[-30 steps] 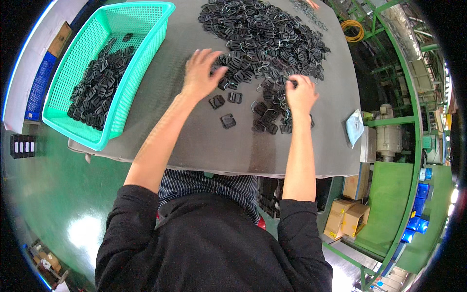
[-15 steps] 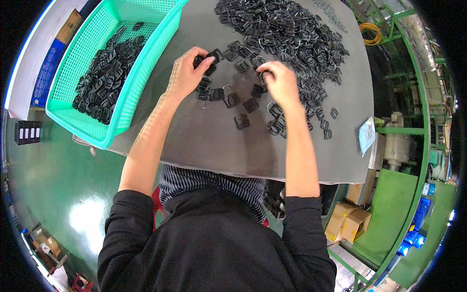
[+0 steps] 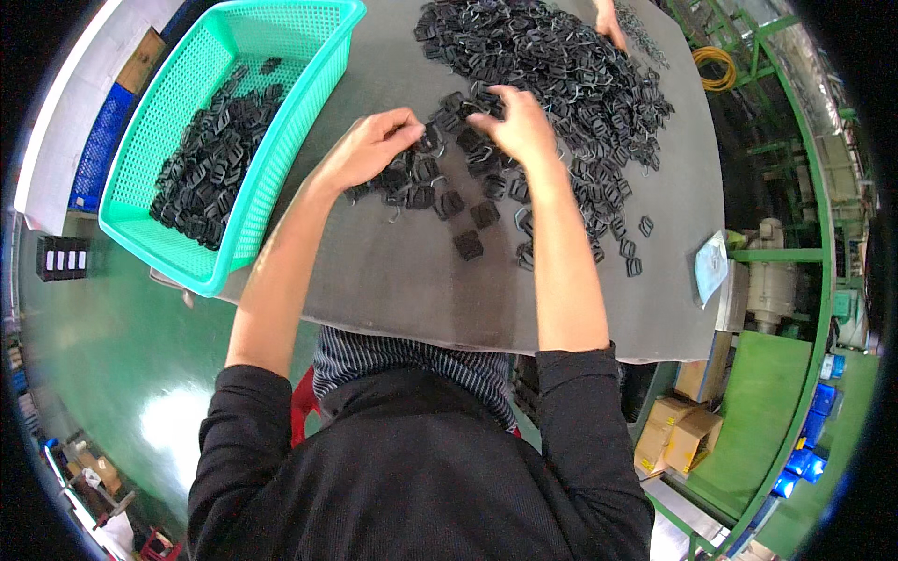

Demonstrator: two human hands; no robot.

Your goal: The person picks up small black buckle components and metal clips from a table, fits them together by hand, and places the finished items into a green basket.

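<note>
Small black plastic buckles, some with metal wire loops, lie loose on the grey table in front of me. My left hand (image 3: 372, 148) is pinched together, with a black buckle (image 3: 429, 140) at its fingertips; its other fingers are curled and partly hidden. Several buckles lie beneath and beside that hand. My right hand (image 3: 520, 129) hovers over the loose buckles with thumb and index finger spread apart, and nothing shows between them. A single buckle (image 3: 468, 246) rests nearer to me on the table. Beyond my right hand rises the large buckle pile (image 3: 524, 42).
A green plastic basket (image 3: 245, 248) partly filled with buckles stands at the left. Another person's hand (image 3: 610, 25) reaches to the pile's far right edge, near scattered metal wire pieces (image 3: 645, 45). A pale blue face mask (image 3: 711, 269) lies by the table's right edge.
My left hand has come down slightly and inward from where it held a buckle. My right hand has moved left and its fingers have spread. Another person's hand has appeared at the pile.
</note>
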